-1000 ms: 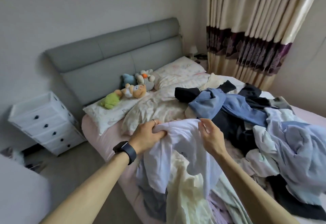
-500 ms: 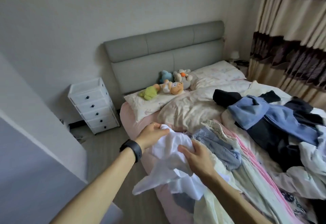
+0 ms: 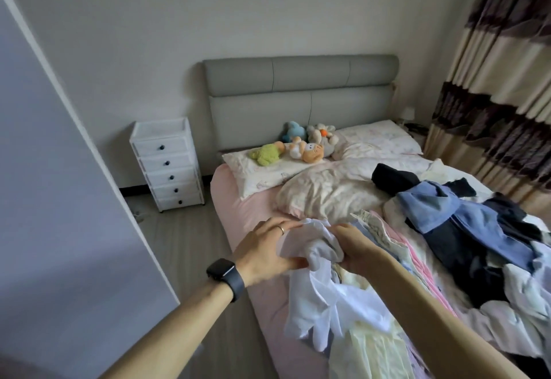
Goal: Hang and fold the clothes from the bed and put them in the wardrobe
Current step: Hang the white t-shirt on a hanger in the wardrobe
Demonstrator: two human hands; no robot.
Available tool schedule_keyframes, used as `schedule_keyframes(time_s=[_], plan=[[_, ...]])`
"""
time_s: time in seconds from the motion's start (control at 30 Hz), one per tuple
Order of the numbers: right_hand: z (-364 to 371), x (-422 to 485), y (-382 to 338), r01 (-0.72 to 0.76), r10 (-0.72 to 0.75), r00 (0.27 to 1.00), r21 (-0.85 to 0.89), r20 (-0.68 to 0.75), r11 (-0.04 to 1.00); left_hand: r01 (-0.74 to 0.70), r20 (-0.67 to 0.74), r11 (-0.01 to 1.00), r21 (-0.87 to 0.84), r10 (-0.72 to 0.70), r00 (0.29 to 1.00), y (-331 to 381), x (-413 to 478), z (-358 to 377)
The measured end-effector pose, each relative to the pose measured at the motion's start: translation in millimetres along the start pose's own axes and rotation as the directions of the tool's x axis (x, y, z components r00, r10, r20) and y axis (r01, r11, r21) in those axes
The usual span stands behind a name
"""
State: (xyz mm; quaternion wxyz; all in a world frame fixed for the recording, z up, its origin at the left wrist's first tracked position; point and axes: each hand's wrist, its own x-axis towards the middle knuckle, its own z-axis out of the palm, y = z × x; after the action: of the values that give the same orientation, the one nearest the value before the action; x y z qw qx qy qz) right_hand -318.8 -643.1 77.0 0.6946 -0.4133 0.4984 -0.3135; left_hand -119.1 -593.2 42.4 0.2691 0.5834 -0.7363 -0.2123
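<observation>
Head view: the white garment (image 3: 325,298) sits at the near left edge of the bed (image 3: 238,199). Its upper part is bunched between both hands, and the rest trails down over a pale yellow cloth (image 3: 366,346). The left hand (image 3: 265,250) lays its fingers over the top of the bunch with the thumb underneath, pinching the fabric. The right hand (image 3: 357,250) is curled round the other side of the same wad.

To do this step well, I would feel along the bunch for the collar or a shoulder seam and take one in each hand. Then lift the garment clear of the pile and shake it open, so it hangs flat before it is folded or hung. Lift it upward, or the yellow piece below is likely to be dragged along.

Counts:
- One garment is in hand.
- The heap beyond holds a blue shirt (image 3: 465,220), a dark piece (image 3: 393,178) and more, too tangled to count.
- There are four soft toys (image 3: 307,150) and two pillows (image 3: 262,175).
- There is one drawer unit (image 3: 167,166) with five drawers.
- The left arm has one watch (image 3: 226,277) and one ring (image 3: 281,229).
- The pale panel (image 3: 59,199) at the left may be the wardrobe, though I cannot be sure.
</observation>
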Motion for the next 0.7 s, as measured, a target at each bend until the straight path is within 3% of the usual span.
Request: schedule_keyframes(time_s=[0.13,0.2,0.27,0.43,0.57,0.7], plan=[[9.9,-6.2,4.5,-0.014,0.015,0.999,-0.024,0.037,1.0,-0.123,-0.187,0.991,0.056,0.132,0.973,6.6,0.6,5.2],[8.5,-11.4,7.7,-0.034,0.037,0.999,-0.075,0.03,0.997,-0.111,-0.223,0.993,-0.033,0.101,0.97,9.0,3.2,2.9],[3.6,-16.9,11.8,-0.036,0.038,0.999,-0.086,0.017,0.996,-0.039,-0.257,0.977,-0.209,-0.016,0.966,9.0,5.9,-3.8],[-2.4,-35.4,41.7,0.218,-0.268,0.954,-0.303,-0.134,0.928,0.024,-0.348,0.919,-0.393,-0.173,0.921,12.7,19.0,-25.8],[16.8,-30.8,59.4,0.298,-0.409,0.912,-0.661,-0.015,0.689,0.058,-0.329,0.925,-0.375,-0.191,0.925,16.0,28.0,-45.8],[41.9,-19.2,53.9,0.339,-0.506,0.861,-0.681,-0.054,0.65,0.056,-0.288,0.957,-0.284,-0.141,0.947,10.9,30.5,-61.5]])
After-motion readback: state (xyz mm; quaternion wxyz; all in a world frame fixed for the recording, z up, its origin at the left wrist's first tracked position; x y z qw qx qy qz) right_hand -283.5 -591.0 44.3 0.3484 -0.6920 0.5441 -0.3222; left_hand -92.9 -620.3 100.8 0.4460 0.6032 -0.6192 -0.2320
